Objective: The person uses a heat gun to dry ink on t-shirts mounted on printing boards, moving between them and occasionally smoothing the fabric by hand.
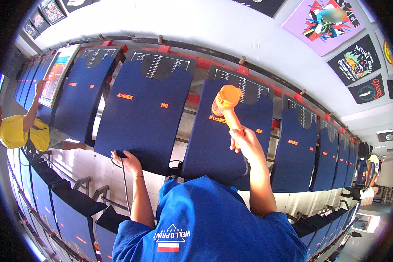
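Currently gripping dryer [226, 101] with right fingers [246, 136], cable [125, 183] with left fingers [130, 155], left of dryer; advisable to sweep evenly across print [216, 118] beside dryer, never touching shirt [209, 150].

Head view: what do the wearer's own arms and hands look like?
Short blue sleeves leave the forearms bare. The left hand and right hand wear no gloves. A thin, dark band shows at the left wrist. I see no markings on the sleeves.
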Demonstrator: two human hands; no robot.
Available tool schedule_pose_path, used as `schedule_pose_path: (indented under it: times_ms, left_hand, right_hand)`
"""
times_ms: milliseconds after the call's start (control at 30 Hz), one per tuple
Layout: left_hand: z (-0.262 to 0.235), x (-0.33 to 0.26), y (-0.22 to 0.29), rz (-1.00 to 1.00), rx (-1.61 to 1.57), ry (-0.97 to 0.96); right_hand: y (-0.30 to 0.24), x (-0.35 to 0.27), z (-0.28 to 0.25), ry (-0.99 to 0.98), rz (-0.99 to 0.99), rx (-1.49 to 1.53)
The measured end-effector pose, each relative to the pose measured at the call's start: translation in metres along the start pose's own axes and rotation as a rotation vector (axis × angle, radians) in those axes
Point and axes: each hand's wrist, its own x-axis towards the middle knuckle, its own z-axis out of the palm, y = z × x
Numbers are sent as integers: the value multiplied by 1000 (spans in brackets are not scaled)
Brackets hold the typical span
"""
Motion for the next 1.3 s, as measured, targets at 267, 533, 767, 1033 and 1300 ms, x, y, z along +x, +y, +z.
schedule_pose_path:
  times_ms: [267, 533, 767, 1033, 1300]
  left_hand:
    - [3, 1, -9, 22, 7, -19]
    - [7, 2, -12, 28, 12, -8]
    - [7, 2, -11, 34, -1, -31]
    - [6, 2, -8, 23, -14, -17]
    - [6, 2, -7, 26, -14, -8]
  right_hand:
    - [1, 14, 1, -18, 46, 1]
    - [-1, 18, 5, -24, 46, 19]
    - [3, 16, 10, -6, 21, -27]
    - [2, 14, 8, 3, 37, -5]
    - [5, 15, 8, 4, 36, -25]
